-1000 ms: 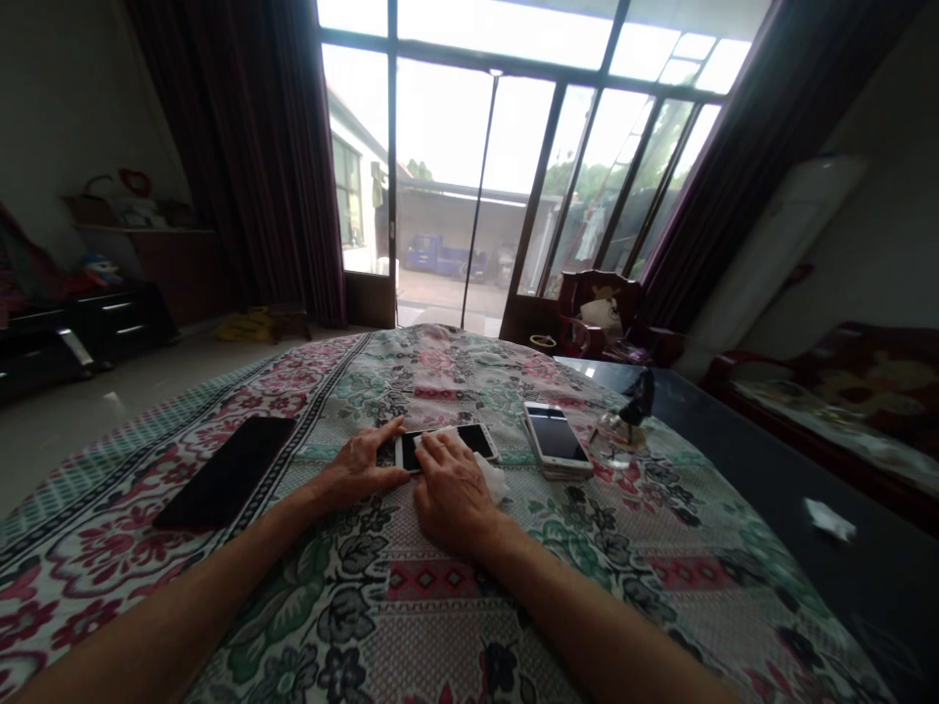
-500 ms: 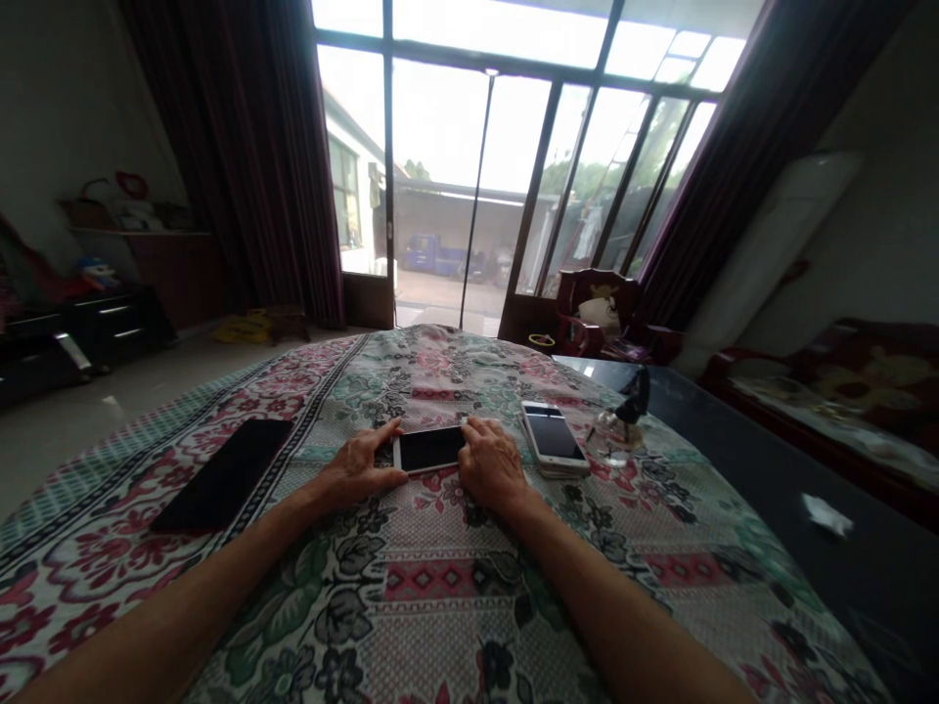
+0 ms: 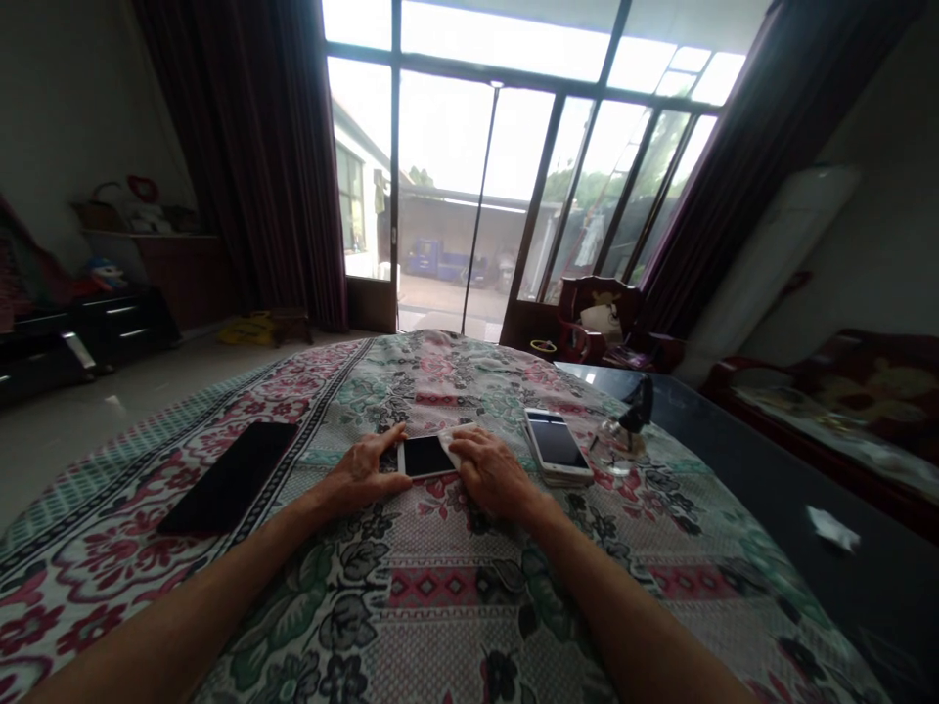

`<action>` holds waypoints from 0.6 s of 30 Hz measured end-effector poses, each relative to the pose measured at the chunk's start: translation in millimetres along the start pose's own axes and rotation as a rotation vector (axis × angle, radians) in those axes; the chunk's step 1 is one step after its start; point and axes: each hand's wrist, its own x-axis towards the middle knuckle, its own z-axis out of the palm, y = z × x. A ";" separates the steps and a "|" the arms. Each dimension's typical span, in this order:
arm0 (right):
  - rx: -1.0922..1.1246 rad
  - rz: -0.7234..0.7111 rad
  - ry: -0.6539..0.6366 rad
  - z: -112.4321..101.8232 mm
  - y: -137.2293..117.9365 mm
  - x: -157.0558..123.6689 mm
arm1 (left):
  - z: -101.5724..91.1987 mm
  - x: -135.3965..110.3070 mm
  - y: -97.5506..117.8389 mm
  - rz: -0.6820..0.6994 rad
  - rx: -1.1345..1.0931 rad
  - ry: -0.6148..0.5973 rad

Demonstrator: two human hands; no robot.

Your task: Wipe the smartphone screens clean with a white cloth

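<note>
From my head camera I look down at my two hands on a floral bedspread (image 3: 432,587). My left hand (image 3: 359,472) lies with its fingers spread wide, the thumb and forefinger at the left end of a white smartphone (image 3: 425,457). The phone lies flat between my hands, its dark screen up. My right hand (image 3: 491,474) curls narrowly over a piece of white tissue (image 3: 449,440) at the phone's right end. I cannot tell whether either hand truly grips anything; both seem to press or rest.

Just to the right lies a second white smartphone (image 3: 558,447), and well to my left a black smartphone (image 3: 227,477). Beyond the second phone stands a glass ornament (image 3: 614,442), near a dark tabletop (image 3: 734,460) bearing a crumpled tissue scrap (image 3: 831,528).

The soft bedspread gives little support, so uneven pressure could tilt the phone or make it slide. A sideways push could knock it into the second phone and scratch both. The tissue could shed lint on the screen, and a careless sweep of my right hand could topple the glass ornament.
</note>
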 end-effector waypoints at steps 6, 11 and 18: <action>-0.014 -0.040 0.001 1.1 -7.7 -2.7 | -0.1 -0.1 -0.2 -0.003 0.012 -0.002; -0.005 -0.079 -0.043 8.7 -34.8 -3.9 | 1.8 0.2 2.2 -0.002 0.057 0.008; -0.035 -0.047 -0.065 14.6 -40.9 0.9 | 4.6 0.1 4.7 -0.012 0.085 0.031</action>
